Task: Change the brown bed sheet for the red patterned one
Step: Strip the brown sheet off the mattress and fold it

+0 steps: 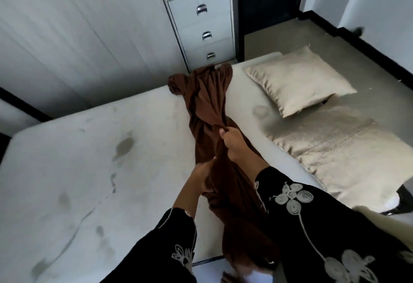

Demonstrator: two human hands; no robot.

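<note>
Bare white mattress (89, 171), seen from above, with grey-brown stains over its left half. Just left of the mattress's midline we see the left hand (201, 177), fingers curled round a fold of the brown bed sheet (207, 103) and gripping it. The sheet is bunched into one long twisted band that runs down the mattress's middle, from the far edge, where its end lies in a loose heap, to the near edge, where it hangs over. Slightly farther along the band, the right hand (234, 144) is closed in a fist on the cloth, lifting a ridge of it off the mattress. Both forearms wear black sleeves (301, 226) with pale embroidered flowers. Beyond the mattress's far edge stands a white drawer unit (207, 25). At the mattress's right edge we note a beige pillow (297, 81) overlapping its far corner, and nearer us a second flat beige pillow (335, 148).
</note>
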